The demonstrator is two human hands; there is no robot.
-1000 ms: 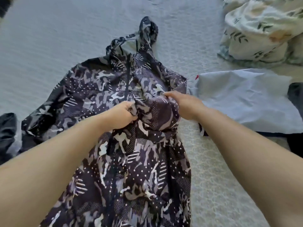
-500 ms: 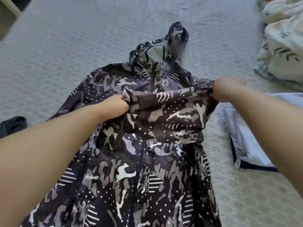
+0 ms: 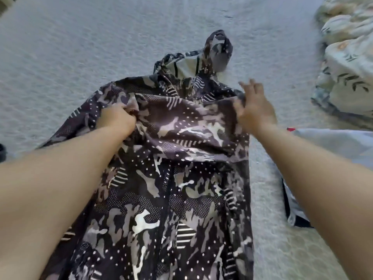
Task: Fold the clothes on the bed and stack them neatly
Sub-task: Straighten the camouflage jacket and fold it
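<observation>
While the left hand [image 3: 119, 120] grips the jacket [image 3: 171, 178], the right hand [image 3: 255, 110] spreads above it.

Left hand [image 3: 117, 120] clenched, right hand [image 3: 255, 110] fingers spread.
</observation>
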